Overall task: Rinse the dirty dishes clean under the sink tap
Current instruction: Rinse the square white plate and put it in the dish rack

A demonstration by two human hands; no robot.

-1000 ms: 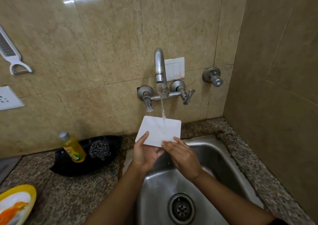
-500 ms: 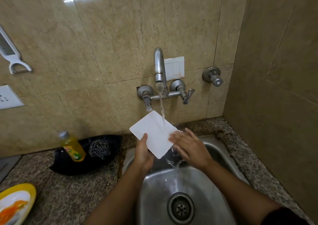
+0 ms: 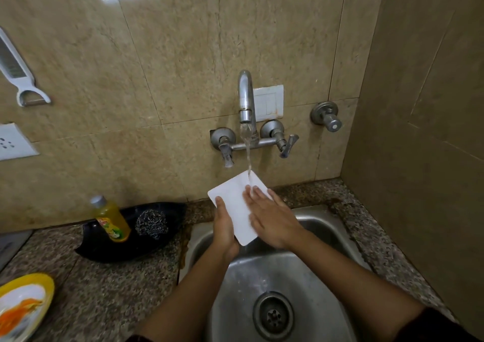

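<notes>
A white square plate [image 3: 237, 205] is being held tilted over the steel sink [image 3: 309, 271], right under the tap [image 3: 245, 98], with the water stream [image 3: 248, 155] landing on its top corner just past the fingertips of the right hand [image 3: 272, 220].

The left hand [image 3: 224, 226] is wrapped around the plate's left edge, thumb laid up the front face and the other fingers tucked behind where they can't be seen, so a proper grip is kept on it. The right hand isn't gripping anything: its fingers [image 3: 258, 196] are spread nearly flat and pressed palm-down on the plate's face, with water running over the tips. The plate's lowest corner is poking out below, between the two wrists, with water dribbling off it into the basin. The drain [image 3: 273, 315] is seen well below both hands.

Off to the left of the left hand's knuckles, on the speckled counter [image 3: 104, 289], a black dish [image 3: 112, 247] is parked with a yellow soap bottle [image 3: 111, 220] and a steel scrubber [image 3: 151, 222] sitting in it. Further out, at the frame's bottom left corner, a yellow-rimmed plate [image 3: 23, 305] with orange smears is cut off by the edge. A white peeler [image 3: 19, 77] is hung on the tiled wall, way up and left of everything.
</notes>
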